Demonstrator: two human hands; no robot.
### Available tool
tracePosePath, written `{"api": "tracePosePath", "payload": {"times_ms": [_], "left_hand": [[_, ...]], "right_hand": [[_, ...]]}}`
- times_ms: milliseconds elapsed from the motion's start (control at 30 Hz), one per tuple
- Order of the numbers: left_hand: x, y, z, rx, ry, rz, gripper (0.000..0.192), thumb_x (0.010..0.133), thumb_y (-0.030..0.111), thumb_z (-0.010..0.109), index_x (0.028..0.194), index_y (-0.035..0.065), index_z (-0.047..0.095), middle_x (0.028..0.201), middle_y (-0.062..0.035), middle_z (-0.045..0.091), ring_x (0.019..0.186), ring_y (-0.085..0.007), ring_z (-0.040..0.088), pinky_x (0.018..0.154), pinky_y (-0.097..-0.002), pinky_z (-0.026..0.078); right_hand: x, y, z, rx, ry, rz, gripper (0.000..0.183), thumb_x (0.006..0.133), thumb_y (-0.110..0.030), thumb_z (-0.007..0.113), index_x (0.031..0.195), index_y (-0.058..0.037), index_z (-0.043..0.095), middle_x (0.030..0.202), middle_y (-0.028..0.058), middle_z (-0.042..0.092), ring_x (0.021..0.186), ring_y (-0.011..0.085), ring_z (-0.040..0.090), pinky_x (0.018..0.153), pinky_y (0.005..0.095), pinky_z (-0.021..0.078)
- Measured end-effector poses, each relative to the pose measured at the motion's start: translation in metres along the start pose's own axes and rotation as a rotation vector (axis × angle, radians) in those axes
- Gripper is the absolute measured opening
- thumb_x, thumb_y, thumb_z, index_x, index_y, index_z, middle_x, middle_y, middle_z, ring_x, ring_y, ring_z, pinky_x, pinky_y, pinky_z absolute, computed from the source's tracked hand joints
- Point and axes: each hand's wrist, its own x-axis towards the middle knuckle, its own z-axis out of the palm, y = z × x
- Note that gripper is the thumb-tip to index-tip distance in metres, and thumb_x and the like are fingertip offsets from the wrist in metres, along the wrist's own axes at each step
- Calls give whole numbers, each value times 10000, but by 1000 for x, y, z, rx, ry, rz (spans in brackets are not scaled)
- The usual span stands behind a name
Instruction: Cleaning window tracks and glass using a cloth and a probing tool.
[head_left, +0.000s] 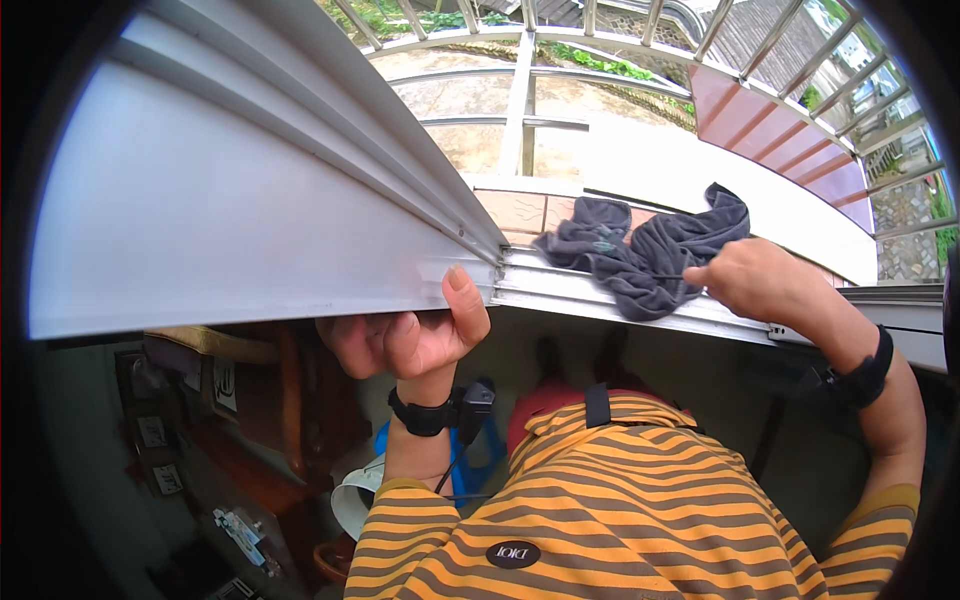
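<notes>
My left hand (420, 337) is palm up at the lower edge of a white window frame (225, 187), its thumb against the frame's face; some fingers are partly hidden under the edge. My right hand (757, 281) is closed around a thin dark rod-like tool (667, 277), whose far end meets a dark grey cloth (652, 247). The cloth lies crumpled over the white sliding-window track (555, 281) and the tiled ledge (517, 210) beyond it. Whether the tool's tip is under or in the cloth cannot be told.
Metal railing bars (517, 105) stand outside the window, with a white panel (720, 195) inside them. Below on the left are a white bucket (349, 499), a blue plastic stool (487, 450) and dark wooden furniture (247, 465). A wrist device (474, 409) with a cable sits on my left wrist.
</notes>
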Motion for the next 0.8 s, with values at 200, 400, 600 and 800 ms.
{"api": "tracePosePath", "payload": {"times_ms": [200, 400, 600, 800], "left_hand": [[-3, 2, 12, -36, 218, -77, 341, 729, 144, 642, 935, 88, 375, 1139, -134, 351, 1020, -334, 434, 775, -434, 408], [-2, 3, 18, -65, 282, -85, 336, 719, 126, 657, 973, 102, 440, 1080, -106, 453, 917, -299, 525, 765, -401, 447], [0, -5, -8, -98, -43, 53, 560, 745, -6, 625, 1214, 115, 343, 1286, -179, 224, 1167, -376, 403, 935, -445, 458], [5, 4, 17, -129, 274, -54, 458, 756, 61, 605, 1166, 234, 494, 1159, -107, 567, 986, -247, 575, 845, -397, 467]], "right_hand": [[3, -22, 31, -66, 220, -6, 322, 804, -43, 535, 1119, -55, 599, 741, 158, 585, 669, 308, 623, 594, 396, 500], [84, -90, 63, -60, 512, 6, 489, 799, -55, 536, 1287, -76, 512, 781, 146, 543, 679, 278, 601, 573, 371, 496], [60, -73, 47, -8, 327, 8, 550, 790, -34, 540, 1330, -117, 479, 776, 151, 543, 655, 286, 600, 575, 386, 481], [81, -75, 50, 27, 448, -13, 520, 816, -49, 525, 1327, -140, 492, 766, 150, 550, 656, 299, 598, 581, 399, 477]]}}
